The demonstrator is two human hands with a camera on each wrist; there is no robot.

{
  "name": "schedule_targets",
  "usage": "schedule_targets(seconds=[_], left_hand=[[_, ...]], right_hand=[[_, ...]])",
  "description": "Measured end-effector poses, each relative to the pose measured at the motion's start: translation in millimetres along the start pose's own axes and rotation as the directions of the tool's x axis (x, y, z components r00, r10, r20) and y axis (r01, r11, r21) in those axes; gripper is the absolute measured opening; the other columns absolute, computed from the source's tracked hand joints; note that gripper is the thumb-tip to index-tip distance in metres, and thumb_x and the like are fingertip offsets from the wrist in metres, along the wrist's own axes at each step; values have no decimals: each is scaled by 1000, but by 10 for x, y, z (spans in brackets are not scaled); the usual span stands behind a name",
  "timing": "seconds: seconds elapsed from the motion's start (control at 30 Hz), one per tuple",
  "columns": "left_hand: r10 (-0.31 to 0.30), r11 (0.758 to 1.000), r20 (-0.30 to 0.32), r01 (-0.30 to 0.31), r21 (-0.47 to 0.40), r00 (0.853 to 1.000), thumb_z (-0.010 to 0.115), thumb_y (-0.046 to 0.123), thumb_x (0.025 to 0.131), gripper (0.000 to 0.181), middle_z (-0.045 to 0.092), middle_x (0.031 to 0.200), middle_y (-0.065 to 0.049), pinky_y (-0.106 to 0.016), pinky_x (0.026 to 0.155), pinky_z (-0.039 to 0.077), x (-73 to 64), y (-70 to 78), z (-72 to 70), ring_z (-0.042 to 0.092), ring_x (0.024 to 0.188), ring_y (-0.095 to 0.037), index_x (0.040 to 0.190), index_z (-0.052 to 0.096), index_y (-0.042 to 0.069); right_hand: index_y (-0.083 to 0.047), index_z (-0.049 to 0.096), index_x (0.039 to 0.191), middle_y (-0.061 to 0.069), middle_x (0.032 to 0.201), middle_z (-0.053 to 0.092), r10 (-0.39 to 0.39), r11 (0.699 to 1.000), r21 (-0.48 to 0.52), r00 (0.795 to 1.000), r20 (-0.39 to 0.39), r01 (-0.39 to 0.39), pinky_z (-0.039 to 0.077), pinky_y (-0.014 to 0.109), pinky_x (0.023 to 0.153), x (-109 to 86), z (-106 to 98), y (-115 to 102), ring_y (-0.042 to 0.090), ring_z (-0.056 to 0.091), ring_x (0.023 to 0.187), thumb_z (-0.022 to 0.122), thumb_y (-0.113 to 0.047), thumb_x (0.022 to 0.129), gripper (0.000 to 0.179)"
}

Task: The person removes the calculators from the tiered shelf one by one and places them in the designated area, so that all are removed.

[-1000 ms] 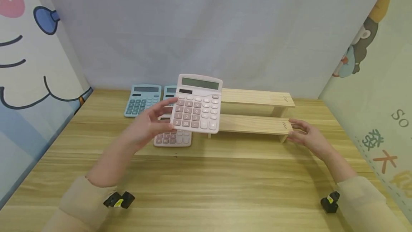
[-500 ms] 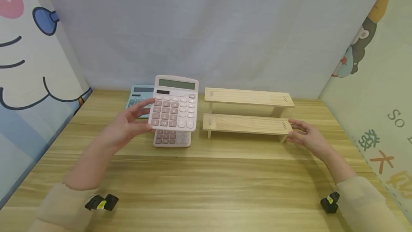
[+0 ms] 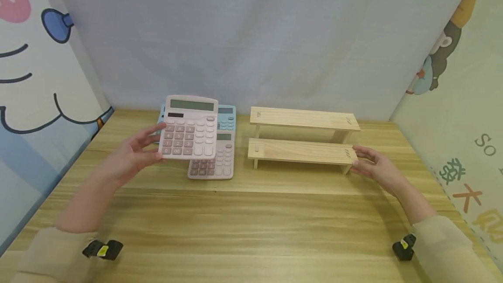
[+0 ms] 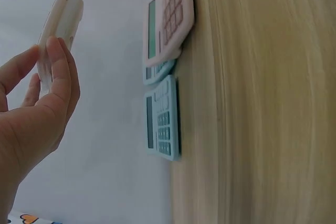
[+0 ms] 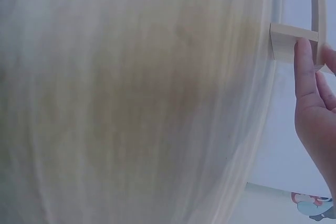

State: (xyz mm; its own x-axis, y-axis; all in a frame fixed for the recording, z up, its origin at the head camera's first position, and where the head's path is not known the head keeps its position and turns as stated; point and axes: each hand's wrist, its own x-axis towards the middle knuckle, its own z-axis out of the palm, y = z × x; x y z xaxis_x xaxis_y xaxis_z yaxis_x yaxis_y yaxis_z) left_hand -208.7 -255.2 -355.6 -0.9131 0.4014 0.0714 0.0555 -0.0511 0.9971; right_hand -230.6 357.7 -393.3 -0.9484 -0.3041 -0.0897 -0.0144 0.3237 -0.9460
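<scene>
A pink calculator [image 3: 188, 128] is raised above the table, its screen and keys facing me. My left hand [image 3: 127, 160] pinches it by the left edge between thumb and fingers. In the left wrist view that calculator [image 4: 60, 22] appears nearly edge-on. Behind and below it, a second pink calculator [image 3: 224, 156] lies on the table, partly covered. Two blue calculators are farther back: the right one [image 3: 227, 117] shows partly, and the left one [image 4: 163, 116] is mostly hidden in the head view. My right hand [image 3: 379, 171] touches the right end of the wooden two-step rack's lower shelf [image 3: 302, 151], fingers fairly straight.
The rack's upper shelf [image 3: 304, 118] stands at the back, in front of a pale cloth backdrop [image 3: 251, 34]. Printed cartoon panels flank the wooden table [image 3: 251, 230] on both sides. Black devices are strapped at both wrists.
My left hand has carried the pink calculator leftward, from before the rack's left end to over the blue calculators, uncovering the rack. My right hand has stayed at the rack's end.
</scene>
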Motion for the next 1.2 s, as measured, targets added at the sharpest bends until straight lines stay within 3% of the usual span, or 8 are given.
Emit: schedule_targets(seconds=[0.2, 0.57, 0.83, 0.97, 1.2], left_hand=[[9, 1000, 8, -10, 26, 1000, 53, -6, 91, 70, 40, 132, -1, -24, 88, 53, -78, -118, -206, 58, 107, -9, 150, 24, 18], [-43, 982, -59, 53, 184, 997, 59, 2, 91, 72, 34, 137, -5, -19, 86, 52, -160, -272, -454, 57, 107, -6, 150, 23, 21], [-166, 909, -137, 205, 364, 977, 64, 17, 90, 76, 27, 146, -18, -16, 84, 49, -183, -322, -554, 58, 103, -3, 151, 20, 28], [-201, 892, -148, 244, 381, 968, 66, 18, 89, 79, 25, 148, -21, -16, 84, 48, -175, -352, -611, 57, 102, -2, 152, 18, 28], [-218, 900, -142, 255, 354, 966, 66, 12, 87, 80, 24, 146, -24, -17, 85, 50, -151, -412, -677, 56, 101, -2, 152, 19, 19]], right_hand=[[3, 12, 149, 27, 146, 15, 15, 1000, 5, 1000, -2, -15, 49, 28, 94, 12, -14, 27, -2, 58, 102, 54, -20, 97, 70], [1, 13, 149, 28, 148, 12, 27, 1000, -4, 1000, -3, -27, 49, 29, 94, 31, -22, 41, -2, 58, 101, 54, -20, 96, 71], [2, 11, 149, 29, 150, 7, 31, 1000, 3, 999, 10, -31, 49, 31, 94, 38, -25, 27, -5, 55, 102, 55, -18, 96, 72], [3, 11, 149, 29, 150, 7, 27, 1000, 4, 1000, 11, -27, 50, 31, 94, 44, -26, 31, -4, 55, 102, 55, -17, 96, 72], [3, 12, 149, 30, 149, 9, 21, 1000, 9, 1000, 9, -21, 50, 31, 94, 46, -12, 38, -1, 58, 102, 55, -16, 96, 70]])
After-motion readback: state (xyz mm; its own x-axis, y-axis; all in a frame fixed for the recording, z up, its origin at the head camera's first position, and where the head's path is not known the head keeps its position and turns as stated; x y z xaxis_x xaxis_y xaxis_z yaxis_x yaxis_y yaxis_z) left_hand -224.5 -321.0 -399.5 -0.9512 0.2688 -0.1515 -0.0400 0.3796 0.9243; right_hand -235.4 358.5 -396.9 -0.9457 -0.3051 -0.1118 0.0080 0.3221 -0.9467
